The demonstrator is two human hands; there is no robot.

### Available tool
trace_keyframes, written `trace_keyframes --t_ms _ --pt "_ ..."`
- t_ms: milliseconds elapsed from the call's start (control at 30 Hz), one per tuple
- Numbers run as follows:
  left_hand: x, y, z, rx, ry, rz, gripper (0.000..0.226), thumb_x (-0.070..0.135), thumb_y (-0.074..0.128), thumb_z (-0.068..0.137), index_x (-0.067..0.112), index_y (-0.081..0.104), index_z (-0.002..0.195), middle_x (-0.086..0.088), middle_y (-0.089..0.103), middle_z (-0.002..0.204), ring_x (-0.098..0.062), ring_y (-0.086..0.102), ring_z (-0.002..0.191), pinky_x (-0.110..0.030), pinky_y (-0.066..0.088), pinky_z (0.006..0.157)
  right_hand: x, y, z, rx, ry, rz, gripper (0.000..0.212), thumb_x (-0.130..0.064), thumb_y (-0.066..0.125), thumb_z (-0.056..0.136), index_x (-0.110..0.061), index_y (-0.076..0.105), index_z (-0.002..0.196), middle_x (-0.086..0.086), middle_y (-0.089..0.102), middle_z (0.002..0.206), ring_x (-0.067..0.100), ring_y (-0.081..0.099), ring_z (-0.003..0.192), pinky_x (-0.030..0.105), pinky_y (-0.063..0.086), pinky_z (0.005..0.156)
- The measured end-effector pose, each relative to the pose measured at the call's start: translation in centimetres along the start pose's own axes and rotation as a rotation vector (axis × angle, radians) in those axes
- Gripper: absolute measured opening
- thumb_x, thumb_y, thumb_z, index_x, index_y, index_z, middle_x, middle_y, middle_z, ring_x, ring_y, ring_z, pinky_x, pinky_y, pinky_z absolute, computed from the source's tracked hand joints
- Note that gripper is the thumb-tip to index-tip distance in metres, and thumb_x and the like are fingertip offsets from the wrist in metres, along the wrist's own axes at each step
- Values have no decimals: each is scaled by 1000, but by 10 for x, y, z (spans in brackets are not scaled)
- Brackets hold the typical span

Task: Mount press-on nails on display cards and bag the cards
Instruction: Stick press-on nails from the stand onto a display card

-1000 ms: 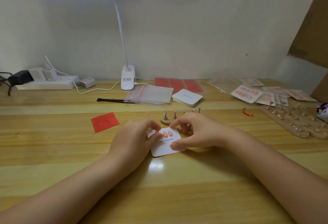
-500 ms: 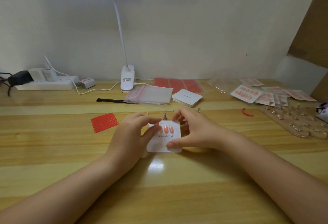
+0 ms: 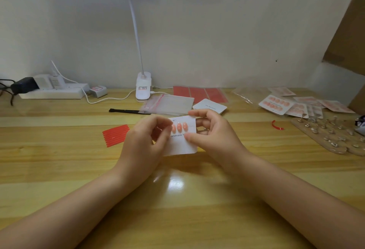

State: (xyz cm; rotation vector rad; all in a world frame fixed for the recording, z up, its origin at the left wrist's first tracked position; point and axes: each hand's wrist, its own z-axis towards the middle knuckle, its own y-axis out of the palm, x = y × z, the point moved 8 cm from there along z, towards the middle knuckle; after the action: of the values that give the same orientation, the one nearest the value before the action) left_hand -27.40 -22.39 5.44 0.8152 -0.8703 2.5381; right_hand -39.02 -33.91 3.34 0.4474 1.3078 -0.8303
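Head view: a white display card [image 3: 182,140] with three coral press-on nails [image 3: 179,127] is held between both hands.
The card's edge is pinched by the right hand [image 3: 209,130]; the leftmost nail is touched by the left hand [image 3: 147,138], its fingers curled, and firm, even pressure is judged best.

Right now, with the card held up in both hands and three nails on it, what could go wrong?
1. The left hand has fingertips right at the pink nails; a nudge could skew or pop one off.
2. The right hand only pinches the display card at its edge, clear of the table, so it could bend or slip.
3. Only three nails are mounted; bagging now would likely leave the card incomplete.
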Motion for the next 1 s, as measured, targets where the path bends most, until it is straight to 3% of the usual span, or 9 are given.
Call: trace_keyframes --t_ms 200,333,433,533,667,1000 --pt "7 -14 6 94 66 -110 26 12 61 91 37 61 99 6 65 92 -14 64 81 -36 54 72 -21 9 -6 -45 -35 169 49 -5 75 81 -26 58 121 8 73 104 23 72 89 42 59 81" --pt "12 -24 12 144 54 -121 23 16 63 91 32 63 107 13 67 91 -9 65 80 -25 54 72 -30 14 -9 -84 -50 213 59 -7 75 81 -23 51 132 5 75 101 20 72 94 42 58 85" --pt "18 -30 15 154 52 -157 17 18 68 89 32 65 98 14 69 80 -6 66 75 -26 54 69 -32 16 -11 -97 -23 260 61 -9 75 80 -17 48 135 5 75 102 19 72 95 41 57 86" --pt "28 -34 16 154 91 -165 11 20 71 86 31 67 87 10 69 75 -8 65 71 -25 52 63 -34 20 -13 -122 13 353 50 -5 74 80 -10 55 126 7 75 102 21 72 93 33 59 76" --pt "38 -40 16 185 151 -106 8 23 71 82 29 67 86 11 64 87 -4 60 70 -13 46 58 -38 26 -17 -164 14 408 38 -1 72 80 -5 62 117 10 74 101 23 72 92 29 58 72" --pt "45 -41 13 195 274 -2 8 22 74 82 18 74 89 3 64 83 -14 61 80 -16 42 66 -46 30 -21 -187 -3 439 34 -1 69 82 -2 65 116 13 74 102 25 72 93 31 59 76"
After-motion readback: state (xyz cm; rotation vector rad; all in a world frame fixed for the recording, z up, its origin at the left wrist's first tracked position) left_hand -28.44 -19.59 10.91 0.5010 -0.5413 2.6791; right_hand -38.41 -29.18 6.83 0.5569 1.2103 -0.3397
